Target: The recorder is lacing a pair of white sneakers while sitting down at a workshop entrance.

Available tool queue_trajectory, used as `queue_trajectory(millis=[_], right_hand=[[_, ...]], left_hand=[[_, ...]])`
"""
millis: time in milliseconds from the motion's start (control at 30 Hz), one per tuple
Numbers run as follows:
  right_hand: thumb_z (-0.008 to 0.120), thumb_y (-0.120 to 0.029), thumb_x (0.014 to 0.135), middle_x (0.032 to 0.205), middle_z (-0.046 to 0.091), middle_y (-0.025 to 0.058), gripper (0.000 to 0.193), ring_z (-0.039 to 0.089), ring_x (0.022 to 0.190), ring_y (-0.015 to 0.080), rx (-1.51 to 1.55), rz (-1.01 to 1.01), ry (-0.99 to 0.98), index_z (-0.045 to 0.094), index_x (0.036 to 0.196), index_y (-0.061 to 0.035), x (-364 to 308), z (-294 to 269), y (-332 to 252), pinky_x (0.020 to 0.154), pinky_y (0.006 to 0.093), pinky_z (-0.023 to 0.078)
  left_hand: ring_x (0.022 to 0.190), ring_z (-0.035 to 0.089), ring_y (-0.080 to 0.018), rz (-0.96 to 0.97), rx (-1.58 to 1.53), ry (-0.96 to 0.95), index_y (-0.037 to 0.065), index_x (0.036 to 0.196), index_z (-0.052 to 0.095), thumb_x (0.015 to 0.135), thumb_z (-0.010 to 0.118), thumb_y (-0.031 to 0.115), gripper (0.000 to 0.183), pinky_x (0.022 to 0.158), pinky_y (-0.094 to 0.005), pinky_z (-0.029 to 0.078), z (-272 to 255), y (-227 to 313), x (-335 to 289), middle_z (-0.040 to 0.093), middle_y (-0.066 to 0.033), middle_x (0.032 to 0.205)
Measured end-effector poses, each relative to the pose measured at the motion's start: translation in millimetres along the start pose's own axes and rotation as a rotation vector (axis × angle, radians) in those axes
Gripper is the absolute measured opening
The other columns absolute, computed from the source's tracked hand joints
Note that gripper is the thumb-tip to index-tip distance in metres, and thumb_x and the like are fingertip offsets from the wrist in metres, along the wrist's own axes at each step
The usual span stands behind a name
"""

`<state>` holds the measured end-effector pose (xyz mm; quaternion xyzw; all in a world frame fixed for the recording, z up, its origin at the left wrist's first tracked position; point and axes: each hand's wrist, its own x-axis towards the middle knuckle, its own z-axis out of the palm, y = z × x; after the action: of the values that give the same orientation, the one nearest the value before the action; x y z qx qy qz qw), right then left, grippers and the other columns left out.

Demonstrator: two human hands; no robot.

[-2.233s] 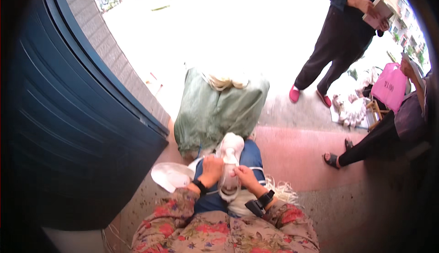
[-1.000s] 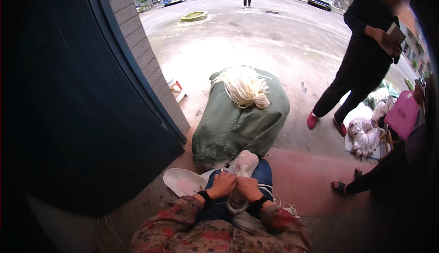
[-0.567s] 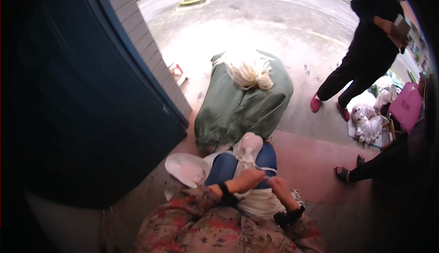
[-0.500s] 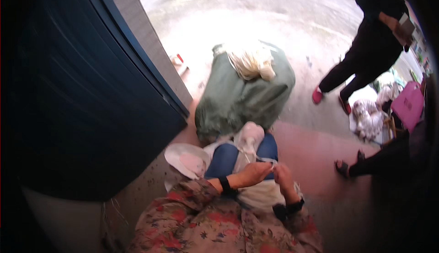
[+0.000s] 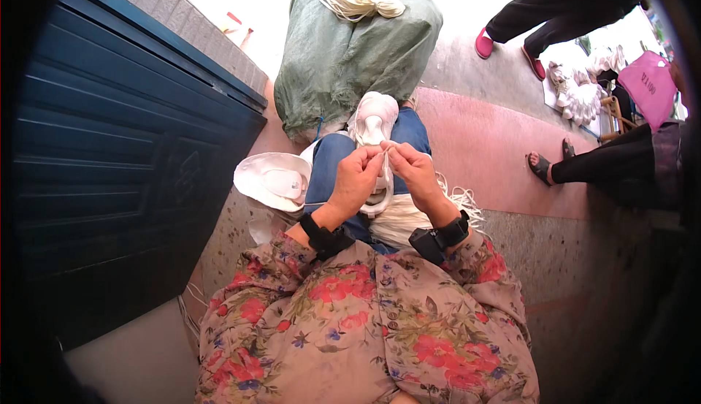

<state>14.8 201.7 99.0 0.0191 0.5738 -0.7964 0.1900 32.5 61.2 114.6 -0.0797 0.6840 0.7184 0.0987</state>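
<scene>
A white shoe upper lies across my knees, toe pointing away from me. Just over its opening, the fingertips of my left hand and my right hand meet in a pinch. A thin white shoelace runs between them; its ends are partly hidden by the fingers. Across my lap, below the right hand, lies a bundle of white laces with loops spilling to the right. Beside my left knee sits another white shoe upper, opening upward.
A stuffed green sack stands ahead, topped by a lace bundle. A blue door closes off the left. At right are two people's legs, a pink bag and a pile of white shoe uppers.
My view has tilted downward, so the sack and people sit higher. My hands have come together over the shoe upper, still pinching the lace.
</scene>
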Motion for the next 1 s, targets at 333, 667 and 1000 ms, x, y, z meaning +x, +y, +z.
queue_trajectory(millis=[333, 667, 1000], right_hand=[[0.055, -0.015, 0.088, 0.096, 0.055, 0.0041, 0.021, 0.052, 0.088, 0.0104, -0.105, -0.099, 0.014, 0.063, 0.098, 0.0031, 5.7, 4.8, 12.1, 0.08, 0.0231, 0.039], [0.049, -0.015, 0.092, 0.079, 0.062, 0.0081, 0.022, 0.06, 0.078, 0.014, -0.153, -0.285, -0.082, 0.058, 0.104, 0.0015, 3.0, -33.0, -90.8, 0.077, 0.0273, 0.046], [0.05, -0.013, 0.091, 0.068, 0.06, 0.0057, 0.021, 0.055, 0.061, 0.0105, -0.261, -0.793, -0.076, 0.062, 0.1, 0.0008, -19.5, -3.4, -228.4, 0.063, 0.0222, 0.045]], left_hand=[[0.061, 0.052, -0.0069, -0.116, -0.097, -0.075, 0.0, 0.091, 0.06, 0.089, 0.053, 0.014, 0.016, 0.054, -0.021, 0.041, -11.8, -8.6, 2.3, 0.057, -0.0016, 0.073], [0.094, 0.05, -0.0308, 0.381, 1.123, -0.302, 0.009, 0.087, 0.064, 0.074, 0.063, 0.016, 0.015, 0.082, -0.0423, 0.042, -59.4, -49.6, 99.6, 0.057, -0.0117, 0.092], [0.084, 0.057, -0.0316, 0.388, 1.682, -0.447, 0.006, 0.077, 0.061, 0.075, 0.058, 0.015, 0.009, 0.069, -0.0416, 0.047, -50.4, -21.1, 103.1, 0.062, -0.0119, 0.074]])
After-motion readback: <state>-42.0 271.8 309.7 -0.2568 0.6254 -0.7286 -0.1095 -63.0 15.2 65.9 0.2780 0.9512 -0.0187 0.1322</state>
